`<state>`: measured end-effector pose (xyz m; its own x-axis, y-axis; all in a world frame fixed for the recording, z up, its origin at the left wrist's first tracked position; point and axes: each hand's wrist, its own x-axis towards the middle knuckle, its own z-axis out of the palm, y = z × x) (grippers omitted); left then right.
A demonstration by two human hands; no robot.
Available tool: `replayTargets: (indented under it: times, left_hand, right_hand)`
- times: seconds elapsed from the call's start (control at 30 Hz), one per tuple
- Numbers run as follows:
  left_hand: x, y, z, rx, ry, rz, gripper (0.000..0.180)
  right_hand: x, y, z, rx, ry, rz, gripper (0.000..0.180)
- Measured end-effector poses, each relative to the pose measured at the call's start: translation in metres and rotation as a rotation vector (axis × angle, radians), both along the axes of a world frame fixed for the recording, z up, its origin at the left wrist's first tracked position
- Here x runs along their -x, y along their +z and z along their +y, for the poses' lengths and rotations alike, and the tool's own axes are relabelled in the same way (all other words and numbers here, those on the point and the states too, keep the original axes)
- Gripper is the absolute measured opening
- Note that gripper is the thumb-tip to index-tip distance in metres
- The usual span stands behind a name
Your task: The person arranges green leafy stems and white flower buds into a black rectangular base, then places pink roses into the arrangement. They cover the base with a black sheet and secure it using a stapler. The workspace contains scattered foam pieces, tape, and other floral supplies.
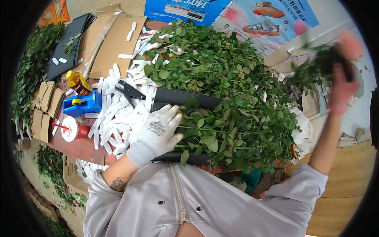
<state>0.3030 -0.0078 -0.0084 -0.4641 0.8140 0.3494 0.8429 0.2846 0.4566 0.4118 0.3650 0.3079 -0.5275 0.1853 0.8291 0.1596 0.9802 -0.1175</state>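
Note:
My left hand, in a white knit glove, lies with fingers outstretched over the near end of a black trough-like holder. Leafy green stems lie in it, their ends by my fingertips and thumb. My right hand is raised at the far right, blurred by motion. Its fingers close round a leafy bunch, with a dark patch and a pinkish blur at the hand that I cannot make out. A black stapler rests on a heap of white plastic-like strips left of the holder.
A big pile of leafy stems covers the back and right of the table. At the left stand a blue tape dispenser, a yellow-capped bottle and a red cup with a straw. Cardboard sheets lie behind.

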Motion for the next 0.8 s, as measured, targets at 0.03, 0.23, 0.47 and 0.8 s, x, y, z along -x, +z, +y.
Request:
replayTargets:
  times: [0.03,0.23,0.47,0.8]
  left_hand:
    - [-0.004,-0.001,-0.005,0.123,0.074,-0.007,0.058]
    - [-0.011,-0.033,0.008,0.289,0.007,-0.040,0.073]
    - [-0.017,-0.016,0.007,0.453,0.044,-0.098,0.074]
    - [-0.020,-0.026,0.000,0.329,0.001,-0.050,0.082]
  right_hand:
    - [0.031,-0.061,-0.066,-0.114,-0.028,-0.296,0.022]
    - [0.038,-0.226,-0.148,-0.611,0.355,-0.919,0.029]
    - [0.061,-0.284,-0.150,-0.641,0.528,-0.764,0.036]
    - [0.082,-0.324,-0.180,-0.630,0.478,-0.939,0.041]
